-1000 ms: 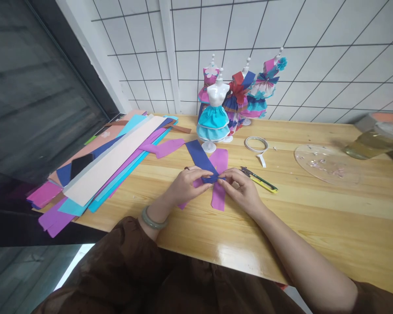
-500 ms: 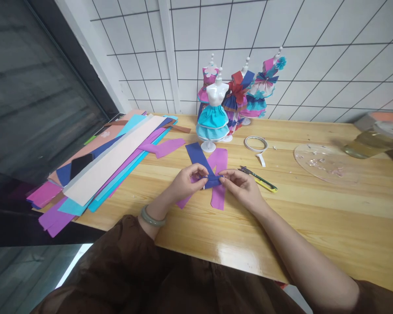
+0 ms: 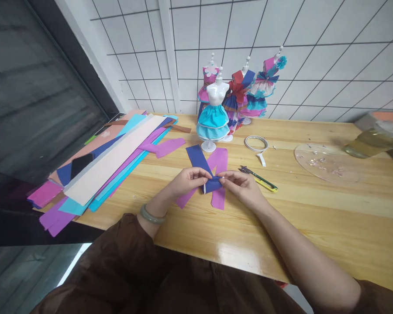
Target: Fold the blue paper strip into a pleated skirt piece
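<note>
A dark blue strip [image 3: 198, 158], paper or fabric, runs toward me and is folded over at its near end. My left hand [image 3: 190, 181] pinches the fold's upper edge between thumb and fingertips. At the right end of the same fold, my right hand [image 3: 240, 185] pinches it too. A narrow white edge shows at the fold's left side. Beneath lies a purple strip [image 3: 218, 199], with parts spreading out on both sides. Just right of my right hand rest a dark-handled tool and a yellow cutter [image 3: 266, 185].
Left lies a pile of coloured strips [image 3: 114, 161] with a dark phone [image 3: 81, 165] on it. Behind my hands stands a small mannequin [image 3: 216, 113] in a turquoise skirt, among other dressed ones. A tape roll [image 3: 256, 144], clear plate [image 3: 327, 165] and glass jar [image 3: 363, 144] are to the right.
My left hand has slid right along the fold, closer to my right hand. More of the folded blue end and its white edge shows now. My right hand has barely moved.
</note>
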Available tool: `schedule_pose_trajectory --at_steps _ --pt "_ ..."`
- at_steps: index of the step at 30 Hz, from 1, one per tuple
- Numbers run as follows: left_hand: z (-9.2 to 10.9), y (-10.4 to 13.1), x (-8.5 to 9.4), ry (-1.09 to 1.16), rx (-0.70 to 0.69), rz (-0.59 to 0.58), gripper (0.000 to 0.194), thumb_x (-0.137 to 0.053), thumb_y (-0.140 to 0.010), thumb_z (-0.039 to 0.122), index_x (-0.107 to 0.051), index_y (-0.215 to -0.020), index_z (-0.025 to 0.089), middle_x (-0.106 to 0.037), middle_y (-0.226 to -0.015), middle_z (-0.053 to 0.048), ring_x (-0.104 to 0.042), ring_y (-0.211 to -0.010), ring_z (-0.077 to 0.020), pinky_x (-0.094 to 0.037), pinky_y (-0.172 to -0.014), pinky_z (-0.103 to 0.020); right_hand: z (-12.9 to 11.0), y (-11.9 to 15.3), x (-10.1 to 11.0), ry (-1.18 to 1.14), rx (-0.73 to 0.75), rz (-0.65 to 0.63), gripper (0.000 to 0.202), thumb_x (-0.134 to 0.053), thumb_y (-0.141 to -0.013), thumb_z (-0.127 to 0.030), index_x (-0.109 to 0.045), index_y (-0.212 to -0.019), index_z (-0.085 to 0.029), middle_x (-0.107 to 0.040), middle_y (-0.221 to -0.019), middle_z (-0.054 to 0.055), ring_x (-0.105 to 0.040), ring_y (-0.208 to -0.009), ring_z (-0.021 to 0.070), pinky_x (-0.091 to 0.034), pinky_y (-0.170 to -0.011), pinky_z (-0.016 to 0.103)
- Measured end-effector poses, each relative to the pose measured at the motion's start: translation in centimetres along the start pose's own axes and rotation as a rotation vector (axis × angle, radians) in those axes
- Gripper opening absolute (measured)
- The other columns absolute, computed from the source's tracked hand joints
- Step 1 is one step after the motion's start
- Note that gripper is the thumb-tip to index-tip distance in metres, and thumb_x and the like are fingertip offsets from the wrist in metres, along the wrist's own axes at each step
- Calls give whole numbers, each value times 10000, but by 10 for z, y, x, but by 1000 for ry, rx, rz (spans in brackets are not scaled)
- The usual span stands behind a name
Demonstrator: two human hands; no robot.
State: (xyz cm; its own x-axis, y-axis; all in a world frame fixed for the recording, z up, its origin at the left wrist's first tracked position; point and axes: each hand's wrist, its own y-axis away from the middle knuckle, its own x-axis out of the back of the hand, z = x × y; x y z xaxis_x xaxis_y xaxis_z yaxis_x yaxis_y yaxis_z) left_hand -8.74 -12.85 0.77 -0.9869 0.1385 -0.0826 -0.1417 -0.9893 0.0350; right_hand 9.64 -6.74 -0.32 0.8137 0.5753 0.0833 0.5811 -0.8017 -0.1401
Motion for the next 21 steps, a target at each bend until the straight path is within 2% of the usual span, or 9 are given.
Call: schedule_pose_trajectory --at_steps 7,14,21 --pt "-1 1 2 31 29 -3 350 -682 -623 231 -564 -936 128 -556 -710 -5 -534 -619 -87 -439 -598 -233 4 -1 -1 -5 -10 -9 310 -688 -637 -322 -627 -898 -167 -598 -660 0 -552 -585 108 -483 -596 269" --pt "-4 -1 4 20 43 6 311 -686 -613 180 -544 -886 132 -529 -692 10 -523 -622 -75 -439 -602 -220 6 -1 0 98 -9 5 274 -668 -657 -295 -628 -884 -146 -566 -635 -5 -529 -567 108 -463 -560 256" --pt "-7 -1 7 86 42 -10 321 -690 -629 191 -532 -903 138 -555 -717 0 -551 -639 -79 -446 -637 -236 4 1 1 104 -34 -35 257 -630 -702 -316 -625 -892 -143 -606 -689 23 -552 -611 128 -465 -597 274"
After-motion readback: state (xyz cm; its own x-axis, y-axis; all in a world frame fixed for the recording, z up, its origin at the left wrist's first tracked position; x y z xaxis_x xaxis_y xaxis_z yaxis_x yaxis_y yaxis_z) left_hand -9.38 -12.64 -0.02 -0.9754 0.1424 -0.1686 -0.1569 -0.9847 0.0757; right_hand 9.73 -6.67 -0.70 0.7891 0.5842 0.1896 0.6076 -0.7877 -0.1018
